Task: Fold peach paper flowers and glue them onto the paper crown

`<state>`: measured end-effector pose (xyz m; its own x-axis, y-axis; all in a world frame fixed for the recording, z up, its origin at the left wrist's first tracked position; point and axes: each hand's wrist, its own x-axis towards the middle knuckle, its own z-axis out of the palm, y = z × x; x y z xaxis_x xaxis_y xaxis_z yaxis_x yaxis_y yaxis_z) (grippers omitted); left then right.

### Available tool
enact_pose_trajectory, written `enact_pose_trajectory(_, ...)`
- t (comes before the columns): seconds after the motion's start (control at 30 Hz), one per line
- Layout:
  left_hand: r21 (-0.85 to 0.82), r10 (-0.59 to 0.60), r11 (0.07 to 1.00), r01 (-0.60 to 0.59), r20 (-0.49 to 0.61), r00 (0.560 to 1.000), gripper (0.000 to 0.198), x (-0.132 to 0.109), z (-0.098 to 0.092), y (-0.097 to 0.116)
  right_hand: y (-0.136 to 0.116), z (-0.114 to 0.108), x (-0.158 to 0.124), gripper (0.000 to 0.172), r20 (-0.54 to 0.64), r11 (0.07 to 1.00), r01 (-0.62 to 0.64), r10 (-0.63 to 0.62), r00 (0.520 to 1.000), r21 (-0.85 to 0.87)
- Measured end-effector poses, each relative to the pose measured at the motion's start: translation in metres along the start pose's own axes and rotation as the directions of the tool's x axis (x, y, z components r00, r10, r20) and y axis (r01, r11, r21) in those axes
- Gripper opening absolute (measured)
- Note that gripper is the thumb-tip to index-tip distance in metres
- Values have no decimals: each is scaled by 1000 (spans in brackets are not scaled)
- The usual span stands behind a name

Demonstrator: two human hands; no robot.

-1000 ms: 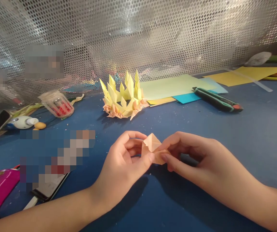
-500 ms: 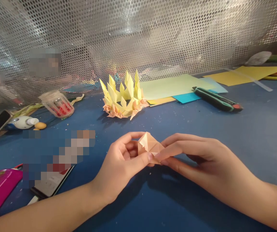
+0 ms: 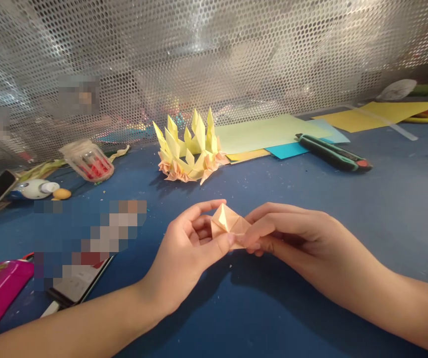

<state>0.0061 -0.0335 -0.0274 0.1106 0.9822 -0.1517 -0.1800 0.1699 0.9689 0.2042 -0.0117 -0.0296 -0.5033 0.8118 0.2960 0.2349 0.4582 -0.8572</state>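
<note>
Paper (image 3: 237, 224), peach, folded, is over blue table (image 3: 403, 214), b/w left hand (image 3: 195, 244) and right hand (image 3: 306, 232); each pinches one side of it. Prob. light, crisp, easy to crush; best hold edges gently.

Within a second, the folded peach paper (image 3: 227, 222) turned and shifted slightly left, while the right hand (image 3: 308, 241) moved its fingertips toward the lower right edge.

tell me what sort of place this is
Probably a papercraft workspace, judging by the folded peach paper held in front, the spiky paper ring beyond it, and the colored sheets.
</note>
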Motion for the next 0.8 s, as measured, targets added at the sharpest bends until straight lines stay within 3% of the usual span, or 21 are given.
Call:
enact_pose_trajectory(0.17,51,44,998,-44,2,999,45,-1,2,0,-4,0,-1,17,56,1000,-19,19,998,12)
enact_pose_trajectory(0.27,59,38,998,-37,-16,999,47,-1,2,1,-8,1,-3,4,83,996,-52,45,996,77)
enact_pose_trajectory(0.47,82,80,993,-81,18,997,45,-2,0,-5,-1,4,-2,22,66,925,-197,186,980,326)
enact_pose_trajectory(0.57,91,72,993,-72,12,997,48,-2,1,-6,2,4,1,26,106,904,-254,232,967,343)
enact_pose_trajectory(0.8,66,27,997,-29,25,999,45,0,1,-2,1,5,4,28,67,901,-246,237,969,358)
